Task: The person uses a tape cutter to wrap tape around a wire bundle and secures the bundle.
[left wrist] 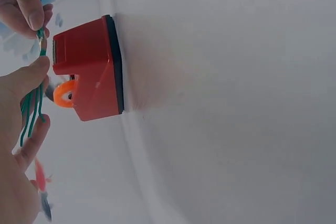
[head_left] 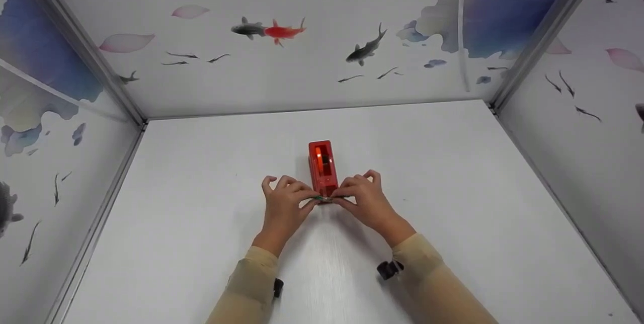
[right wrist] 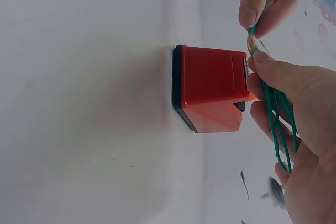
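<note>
Both hands meet just in front of a red tape dispenser (head_left: pixel 328 184) that holds an orange ring-shaped core. Between them is a thin bundle of green wires (right wrist: pixel 273 116) with a copper-coloured middle (right wrist: pixel 251 40). My left hand (head_left: pixel 288 207) pinches one side of the bundle between thumb and fingertips. My right hand (head_left: pixel 371 204) pinches the other side in the same way, close to the left fingertips. Several loose wire ends hang along each palm in the wrist views. Above the table, the copper-coloured part is exposed between the two pinches, near the dispenser's toothed cutting edge (right wrist: pixel 245 66).
The dispenser stands on a white table (head_left: pixel 201 263), its dark base flat on the surface. White panels printed with fish and petals (head_left: pixel 322 72) enclose the table at the back and both sides, with metal corner posts (head_left: pixel 548 37).
</note>
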A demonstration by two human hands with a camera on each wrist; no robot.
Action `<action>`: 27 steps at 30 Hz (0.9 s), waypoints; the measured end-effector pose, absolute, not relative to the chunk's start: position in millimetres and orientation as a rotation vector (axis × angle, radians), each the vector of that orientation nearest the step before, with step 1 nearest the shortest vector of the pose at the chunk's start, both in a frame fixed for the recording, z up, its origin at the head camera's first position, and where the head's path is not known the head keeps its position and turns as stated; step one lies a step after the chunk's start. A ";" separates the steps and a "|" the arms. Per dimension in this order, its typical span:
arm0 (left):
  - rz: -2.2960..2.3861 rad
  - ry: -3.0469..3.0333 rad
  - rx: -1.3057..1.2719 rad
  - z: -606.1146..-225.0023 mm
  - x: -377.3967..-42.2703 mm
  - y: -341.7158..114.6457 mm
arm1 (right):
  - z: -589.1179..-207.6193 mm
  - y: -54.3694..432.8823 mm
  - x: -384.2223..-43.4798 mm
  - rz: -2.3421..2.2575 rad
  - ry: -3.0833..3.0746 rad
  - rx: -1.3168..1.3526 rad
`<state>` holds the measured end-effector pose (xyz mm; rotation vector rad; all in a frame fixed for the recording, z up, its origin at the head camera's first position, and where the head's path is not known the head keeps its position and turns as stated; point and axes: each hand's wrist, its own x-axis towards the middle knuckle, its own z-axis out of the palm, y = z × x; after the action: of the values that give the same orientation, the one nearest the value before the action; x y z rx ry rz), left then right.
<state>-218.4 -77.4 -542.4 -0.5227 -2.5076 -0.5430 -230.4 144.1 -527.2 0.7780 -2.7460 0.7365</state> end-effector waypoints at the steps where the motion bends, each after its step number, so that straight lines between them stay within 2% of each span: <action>1: -0.534 -2.514 -0.512 -541.9 -218.1 -77.3 | -527.4 143.8 -230.0 0.736 -2.736 0.776; 12: -0.555 -2.736 -0.349 -528.1 -216.1 -67.8 | -532.0 145.5 -226.7 0.656 -2.615 0.779; 27: -0.725 -2.756 -0.370 -527.6 -214.9 -67.3 | -538.6 145.2 -224.5 0.631 -2.493 0.671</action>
<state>-214.9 -67.3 -527.6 -0.3703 -2.7558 -0.7254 -224.5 145.2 -538.6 0.6713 -2.4930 0.6307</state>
